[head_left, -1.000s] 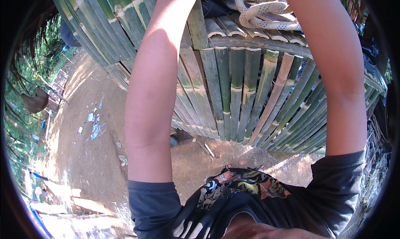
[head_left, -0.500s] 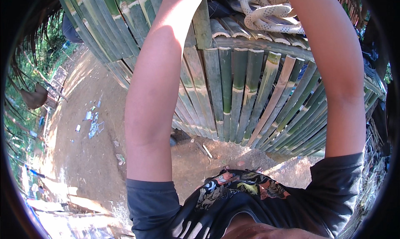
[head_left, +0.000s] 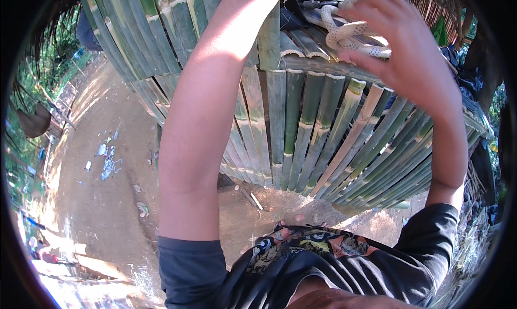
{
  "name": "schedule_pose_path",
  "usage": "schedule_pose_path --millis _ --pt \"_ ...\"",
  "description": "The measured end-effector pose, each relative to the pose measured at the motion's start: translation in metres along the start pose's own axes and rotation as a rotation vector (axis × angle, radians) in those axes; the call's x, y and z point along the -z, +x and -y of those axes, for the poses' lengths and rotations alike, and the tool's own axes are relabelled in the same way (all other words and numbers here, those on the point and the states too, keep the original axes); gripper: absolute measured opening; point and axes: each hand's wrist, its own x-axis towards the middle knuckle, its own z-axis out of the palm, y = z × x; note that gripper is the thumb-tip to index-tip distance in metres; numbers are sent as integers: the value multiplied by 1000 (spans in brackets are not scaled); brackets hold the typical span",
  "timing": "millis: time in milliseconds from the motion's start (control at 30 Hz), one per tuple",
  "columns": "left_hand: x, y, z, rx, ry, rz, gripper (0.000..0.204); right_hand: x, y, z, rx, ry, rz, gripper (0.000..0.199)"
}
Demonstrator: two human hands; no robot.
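My right hand (head_left: pixel 401 53) is raised at the upper right, its fingers and thumb apart, slightly blurred. Partly hidden behind it lies a thick, pale looped cord with dark dots (head_left: pixel 335 39), on the bamboo platform (head_left: pixel 301 46). I cannot tell whether the fingertips touch the cord. My left forearm (head_left: pixel 202 104) reaches up past the top edge, so the left hand is out of the picture. Beneath both arms stands a wall of upright green bamboo slats (head_left: pixel 291 120).
A bamboo post (head_left: pixel 269 40) rises where a taller slat panel (head_left: pixel 134 29) adjoins at the left. Dark cloth (head_left: pixel 291 13) lies behind the post. Small litter (head_left: pixel 110 161) is scattered on the dirt floor (head_left: pixel 102 212). A dark bundle (head_left: pixel 467 75) sits at the right.
My right hand has come down into view in front of the cord; before, only its forearm showed. The left arm stays raised, and the view has shifted slightly.
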Motion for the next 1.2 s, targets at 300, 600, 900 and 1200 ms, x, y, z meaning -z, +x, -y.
schedule_pose_path --millis 300,600,900,1200 --pt "1 3 3 5 22 -10 66 -21 -6 -20 46 -102 -6 60" --pt "-3 4 3 -26 31 -41 64 -51 15 -72 -88 -42 -197 62" --pt "-7 5 -2 -16 36 -25 66 -77 30 -118 -553 5 11 80" --pt "0 6 -8 -13 -5 -6 67 -79 24 -139 -716 43 288 112"
